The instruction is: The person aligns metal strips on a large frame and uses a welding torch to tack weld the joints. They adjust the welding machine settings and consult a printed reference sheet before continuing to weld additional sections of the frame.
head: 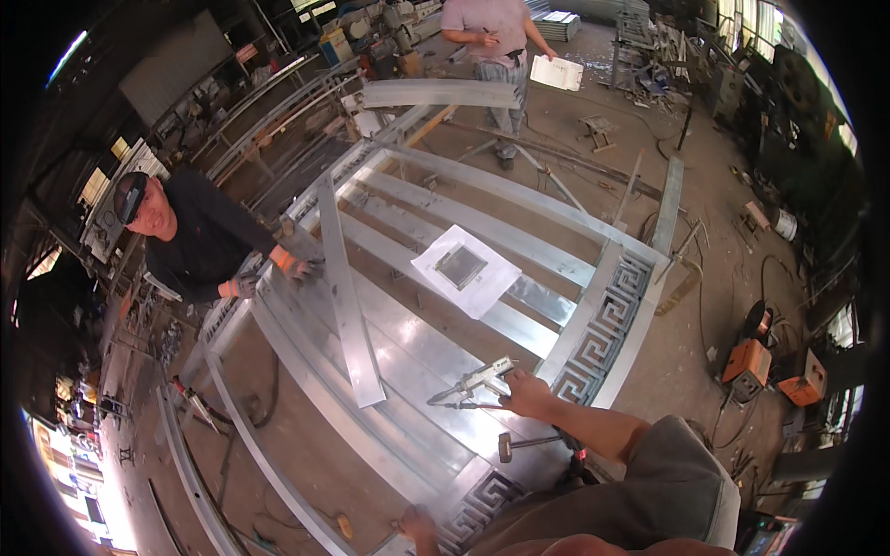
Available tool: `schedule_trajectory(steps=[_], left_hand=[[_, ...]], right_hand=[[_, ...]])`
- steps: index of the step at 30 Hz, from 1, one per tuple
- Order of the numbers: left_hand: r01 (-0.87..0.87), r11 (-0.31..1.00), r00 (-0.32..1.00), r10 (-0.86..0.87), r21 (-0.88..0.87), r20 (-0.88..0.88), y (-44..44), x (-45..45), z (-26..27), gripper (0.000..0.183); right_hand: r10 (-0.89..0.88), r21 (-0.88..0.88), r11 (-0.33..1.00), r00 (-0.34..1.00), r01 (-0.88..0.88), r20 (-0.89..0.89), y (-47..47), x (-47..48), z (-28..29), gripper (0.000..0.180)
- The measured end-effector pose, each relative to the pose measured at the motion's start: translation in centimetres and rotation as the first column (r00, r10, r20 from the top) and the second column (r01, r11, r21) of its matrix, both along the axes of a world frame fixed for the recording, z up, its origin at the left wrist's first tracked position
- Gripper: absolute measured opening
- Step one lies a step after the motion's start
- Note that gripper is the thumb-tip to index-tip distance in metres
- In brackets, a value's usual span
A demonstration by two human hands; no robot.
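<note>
My right hand [530, 395] grips the handle of a silver welding gun [473, 381], its pointed nozzle facing left above bright sheet metal. My left hand [417, 525], small and blurred at the bottom, touches the frame beside a Greek-key panel [487, 502]; how its fingers close is unclear. Near my body, a hammer [505, 447] lies on the metal frame [410, 455]. A loose flat metal bar [348, 299] crosses the frame at a slant. Farther in, a printed sheet of paper [462, 271] rests across the slats.
A co-worker's gloved hands [295, 265] rest at the frame's left side. Another person [490, 35] stands beyond, holding a clipboard [556, 72]. Orange machines [747, 365] and cables are on the floor at right. Another gun-like tool [198, 403] hangs at left.
</note>
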State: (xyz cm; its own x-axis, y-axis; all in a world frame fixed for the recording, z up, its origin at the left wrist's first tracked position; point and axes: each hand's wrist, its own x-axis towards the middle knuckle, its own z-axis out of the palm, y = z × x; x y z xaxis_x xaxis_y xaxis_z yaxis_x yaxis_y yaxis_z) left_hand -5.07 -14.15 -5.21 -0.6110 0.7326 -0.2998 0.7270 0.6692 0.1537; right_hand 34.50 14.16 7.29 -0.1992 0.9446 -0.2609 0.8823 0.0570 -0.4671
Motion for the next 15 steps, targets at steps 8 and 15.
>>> schedule_trajectory(steps=[8,15], left_hand=[[-0.063,0.996,0.998,0.063,-0.061,-0.002,0.0,1.1,1.2,0.039],[0.037,0.995,0.998,-0.032,0.097,-0.052,1.2,3.1,5.4,0.034]], right_hand=[[-0.101,0.002,0.995,0.993,0.101,-0.065,-0.9,-0.7,1.2,0.057],[-0.069,0.206,0.976,0.998,0.065,0.010,-0.2,-2.8,5.2,0.053]])
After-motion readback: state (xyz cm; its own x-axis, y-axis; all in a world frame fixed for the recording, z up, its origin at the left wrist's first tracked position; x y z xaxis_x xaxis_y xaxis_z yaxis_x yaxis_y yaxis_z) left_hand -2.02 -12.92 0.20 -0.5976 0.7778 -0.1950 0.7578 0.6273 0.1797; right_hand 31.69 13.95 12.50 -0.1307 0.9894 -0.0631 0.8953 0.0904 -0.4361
